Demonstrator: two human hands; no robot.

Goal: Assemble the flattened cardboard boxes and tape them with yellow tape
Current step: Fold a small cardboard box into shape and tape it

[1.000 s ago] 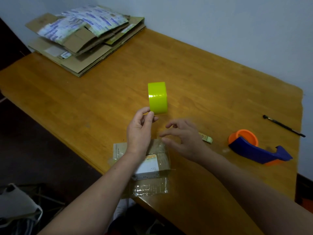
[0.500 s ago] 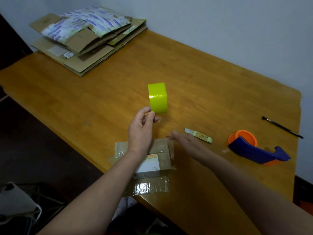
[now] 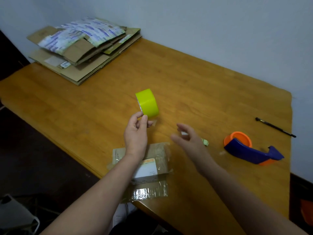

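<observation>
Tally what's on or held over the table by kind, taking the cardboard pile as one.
yellow tape roll: 1
tape dispenser: 1
black pen: 1
small cutter, partly hidden: 1
cardboard pile: 1
flattened box by the near edge: 1
Total: 6

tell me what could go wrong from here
The left hand pinches the bright yellow tape roll only at its lower rim; it could slip and roll away.
The flattened brown cardboard box overhangs the near edge of the wooden table under the left forearm; a nudge might drop it.
The open right hand hovers over a small pale cutter; fingers could catch it.
</observation>
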